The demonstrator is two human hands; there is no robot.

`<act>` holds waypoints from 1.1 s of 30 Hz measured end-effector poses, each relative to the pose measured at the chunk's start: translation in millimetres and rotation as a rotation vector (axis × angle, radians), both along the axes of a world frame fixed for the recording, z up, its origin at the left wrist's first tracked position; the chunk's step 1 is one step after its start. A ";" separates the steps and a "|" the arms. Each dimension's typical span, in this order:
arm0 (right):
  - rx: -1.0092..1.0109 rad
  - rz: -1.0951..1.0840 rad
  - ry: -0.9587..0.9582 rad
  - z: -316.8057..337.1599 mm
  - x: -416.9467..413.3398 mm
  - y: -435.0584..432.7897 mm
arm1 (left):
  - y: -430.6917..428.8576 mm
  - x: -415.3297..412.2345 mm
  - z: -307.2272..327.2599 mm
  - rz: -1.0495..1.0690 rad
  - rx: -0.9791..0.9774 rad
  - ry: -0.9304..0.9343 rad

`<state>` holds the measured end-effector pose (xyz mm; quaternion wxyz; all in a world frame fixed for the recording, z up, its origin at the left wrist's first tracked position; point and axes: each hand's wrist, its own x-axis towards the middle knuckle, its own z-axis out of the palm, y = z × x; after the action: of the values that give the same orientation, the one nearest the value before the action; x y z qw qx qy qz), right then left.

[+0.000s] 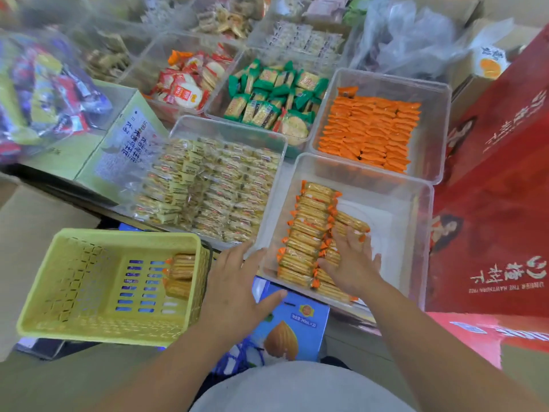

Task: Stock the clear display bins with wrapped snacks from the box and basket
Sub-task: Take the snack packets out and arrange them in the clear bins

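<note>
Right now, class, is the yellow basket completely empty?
No, a few orange-ended cracker packs lie against the right-hand wall inside the yellow basket.

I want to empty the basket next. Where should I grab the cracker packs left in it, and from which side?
Probably pinch the cracker packs across their long edges, coming from above over the open middle of the basket: they lie stacked against one wall, orange ends facing inward, so that wall blocks the far side.

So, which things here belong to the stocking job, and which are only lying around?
Job: near clear bin, orange-ended biscuit packs, yellow basket, left hand, right hand.
Lying about: blue almond carton, red gift box, clear plastic bags.
</note>
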<state>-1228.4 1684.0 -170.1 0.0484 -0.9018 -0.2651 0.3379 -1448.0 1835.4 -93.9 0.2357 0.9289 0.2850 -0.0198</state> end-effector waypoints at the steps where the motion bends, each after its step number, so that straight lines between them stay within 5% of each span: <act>1: 0.027 -0.016 -0.010 5.0 -9.0 0.6 | 7.5 -11.5 2.9 0.026 0.017 -0.085; 5: 0.235 -0.063 -0.134 33.8 -57.4 18.7 | 62.6 -64.4 7.8 0.183 0.025 -0.219; 9: 0.500 -0.062 -0.136 68.7 -129.0 55.6 | 137.3 -107.4 -6.9 0.260 -0.058 -0.043; 12: 0.567 -0.078 -0.004 79.2 -184.7 85.8 | 176.4 -115.6 -23.8 0.127 -0.069 0.134; 18: 0.523 -0.306 0.370 80.5 -249.8 129.3 | 195.6 -104.7 -59.1 -0.345 0.007 0.383; 33: 0.368 -0.395 0.264 84.7 -270.8 135.1 | 189.1 -101.9 -104.8 -0.526 0.139 0.515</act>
<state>-1499.1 1819.2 -85.4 0.3098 -0.8602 -0.1328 0.3825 -1549.9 2024.4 -198.6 0.0796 0.9488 0.0871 -0.2931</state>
